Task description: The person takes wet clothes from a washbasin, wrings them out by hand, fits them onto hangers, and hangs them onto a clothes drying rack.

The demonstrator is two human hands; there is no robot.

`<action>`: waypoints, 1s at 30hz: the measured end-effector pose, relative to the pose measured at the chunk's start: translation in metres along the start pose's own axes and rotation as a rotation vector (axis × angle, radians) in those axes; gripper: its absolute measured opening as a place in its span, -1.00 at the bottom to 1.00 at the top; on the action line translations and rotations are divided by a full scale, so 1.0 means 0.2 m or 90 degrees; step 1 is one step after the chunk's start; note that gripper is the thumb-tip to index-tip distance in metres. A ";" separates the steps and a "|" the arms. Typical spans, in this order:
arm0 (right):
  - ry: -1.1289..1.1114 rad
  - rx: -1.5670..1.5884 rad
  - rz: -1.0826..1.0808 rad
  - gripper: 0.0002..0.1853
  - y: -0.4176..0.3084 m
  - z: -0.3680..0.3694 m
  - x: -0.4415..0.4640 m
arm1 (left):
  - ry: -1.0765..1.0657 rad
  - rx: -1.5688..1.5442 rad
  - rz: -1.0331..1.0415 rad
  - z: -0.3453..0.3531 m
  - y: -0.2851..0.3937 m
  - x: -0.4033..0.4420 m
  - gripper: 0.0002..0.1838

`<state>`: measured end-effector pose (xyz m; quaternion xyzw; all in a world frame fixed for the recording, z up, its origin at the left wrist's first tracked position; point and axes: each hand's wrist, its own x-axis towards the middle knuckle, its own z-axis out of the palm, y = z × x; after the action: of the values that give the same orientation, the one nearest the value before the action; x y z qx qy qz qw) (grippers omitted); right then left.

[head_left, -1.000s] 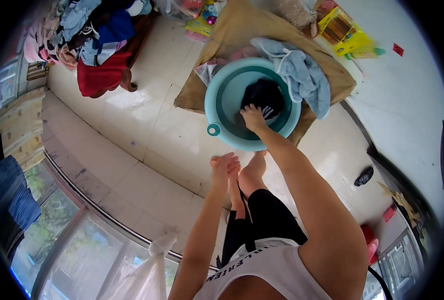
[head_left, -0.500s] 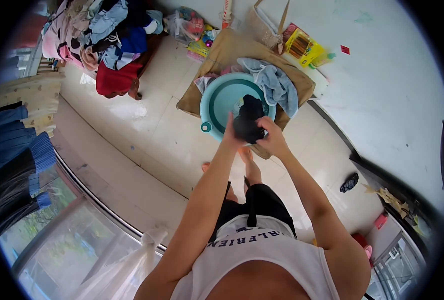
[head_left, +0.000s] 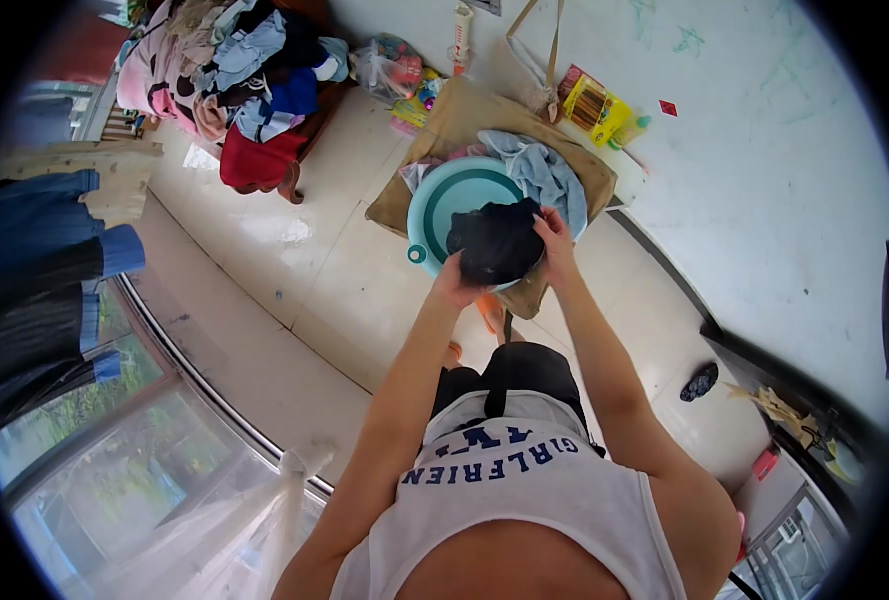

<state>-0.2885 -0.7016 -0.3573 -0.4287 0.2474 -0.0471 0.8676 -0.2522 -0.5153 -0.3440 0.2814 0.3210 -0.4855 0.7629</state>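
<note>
2 hands [head_left: 504, 262] hold dark, seemingly cloth item [head_left: 497, 242] above basin [head_left: 427, 212]

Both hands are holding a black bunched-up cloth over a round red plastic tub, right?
Not red: the head view shows a round pale-teal plastic tub. The left hand and right hand do hold the black bunched-up cloth over it.

Brown cloth [head_left: 464, 110] — blue basin [head_left: 419, 210], grey-blue towel [head_left: 549, 180]
</note>
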 end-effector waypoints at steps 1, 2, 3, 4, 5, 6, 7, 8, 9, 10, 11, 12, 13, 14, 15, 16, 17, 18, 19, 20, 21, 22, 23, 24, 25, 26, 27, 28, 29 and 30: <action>-0.008 -0.002 0.000 -0.66 0.07 -0.01 0.01 | -0.002 -0.003 0.007 0.04 0.01 -0.03 -0.53; 0.000 0.148 0.073 -0.63 0.13 -0.01 0.00 | -0.061 -0.039 -0.008 0.07 0.00 -0.05 -0.51; 0.009 0.298 0.149 -0.59 0.15 0.03 -0.03 | -0.119 -0.075 -0.024 0.09 0.00 -0.07 -0.48; -0.093 0.364 0.250 -0.46 0.14 0.04 -0.05 | -0.118 -0.076 -0.018 0.10 0.00 -0.10 -0.48; -0.097 0.364 0.253 -0.46 0.14 0.07 -0.05 | -0.201 -0.098 -0.023 0.12 0.00 -0.13 -0.44; -0.195 0.459 0.220 -0.44 0.14 0.10 -0.06 | -0.284 -0.120 -0.029 0.14 0.00 -0.16 -0.39; -0.295 0.552 0.183 -0.42 0.11 0.16 -0.06 | -0.285 -0.119 -0.023 0.19 0.01 -0.20 -0.39; -0.300 0.552 0.185 -0.42 0.08 0.20 -0.07 | -0.294 -0.111 -0.028 0.24 0.02 -0.24 -0.34; -0.321 0.518 0.175 -0.42 0.00 0.28 -0.09 | -0.301 -0.104 -0.033 0.26 0.03 -0.26 -0.28; -0.340 0.486 0.164 -0.42 -0.04 0.32 -0.10 | -0.300 -0.103 -0.030 0.24 0.04 -0.25 -0.28; -0.341 0.488 0.166 -0.42 -0.04 0.31 -0.10 | -0.267 0.011 -0.040 0.21 0.05 -0.23 -0.27; -0.326 0.452 0.170 -0.48 -0.05 0.29 -0.08 | -0.232 0.123 -0.050 0.21 0.07 -0.23 -0.26; -0.312 0.415 0.172 -0.53 -0.06 0.28 -0.06 | -0.232 0.122 -0.049 0.21 0.08 -0.22 -0.26; -0.313 0.414 0.173 -0.53 -0.07 0.28 -0.03 | -0.211 0.173 -0.046 0.22 0.09 -0.22 -0.28; -0.278 0.296 0.116 -0.61 -0.07 0.28 0.01 | -0.190 0.225 -0.044 0.24 0.10 -0.23 -0.28; -0.241 0.179 0.057 -0.69 -0.08 0.28 0.05 | -0.172 0.202 -0.046 0.28 0.12 -0.25 -0.29; -0.242 0.179 0.057 -0.69 -0.08 0.27 0.07 | -0.173 0.203 -0.045 0.30 0.13 -0.25 -0.29; -0.232 0.134 0.082 -0.74 -0.10 0.28 0.08 | -0.161 0.268 -0.017 0.32 0.13 -0.25 -0.30; -0.222 0.090 0.108 -0.79 -0.12 0.29 0.09 | -0.148 0.334 0.011 0.33 0.14 -0.25 -0.31; -0.203 0.038 0.101 -0.78 -0.13 0.31 0.11 | -0.148 0.334 0.011 0.34 0.14 -0.25 -0.31; -0.203 0.039 0.100 -0.78 -0.14 0.33 0.11 | -0.125 0.376 0.027 0.35 0.15 -0.24 -0.34; -0.191 -0.030 0.077 -0.78 -0.15 0.35 0.10 | -0.102 0.419 0.044 0.36 0.15 -0.23 -0.36; -0.180 -0.098 0.055 -0.77 -0.15 0.37 0.10 | -0.079 0.460 0.061 0.37 0.15 -0.22 -0.38; -0.184 -0.075 0.053 -0.77 -0.13 0.37 0.12 | -0.067 0.492 0.144 0.33 0.13 -0.18 -0.43; -0.185 -0.075 0.052 -0.77 -0.11 0.36 0.14 | -0.067 0.493 0.145 0.32 0.12 -0.15 -0.43; -0.172 -0.264 -0.087 -0.77 -0.09 0.35 0.16 | -0.037 0.528 0.191 0.32 0.10 -0.13 -0.45; -0.155 -0.452 -0.228 -0.77 -0.10 0.36 0.16 | -0.008 0.563 0.237 0.32 0.10 -0.13 -0.48; -0.156 -0.451 -0.231 -0.77 -0.10 0.37 0.16 | -0.008 0.565 0.240 0.32 0.11 -0.13 -0.48; -0.107 -0.483 -0.202 -0.76 -0.10 0.37 0.14 | -0.008 0.559 0.190 0.31 0.12 -0.13 -0.49; -0.059 -0.514 -0.173 -0.76 -0.10 0.38 0.13 | -0.008 0.553 0.139 0.32 0.14 -0.14 -0.49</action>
<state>-0.2281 -0.6668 -0.3139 -0.7645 0.1481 -0.0412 0.6260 -0.2224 -0.5367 -0.2785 0.6051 0.0513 -0.4936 0.6226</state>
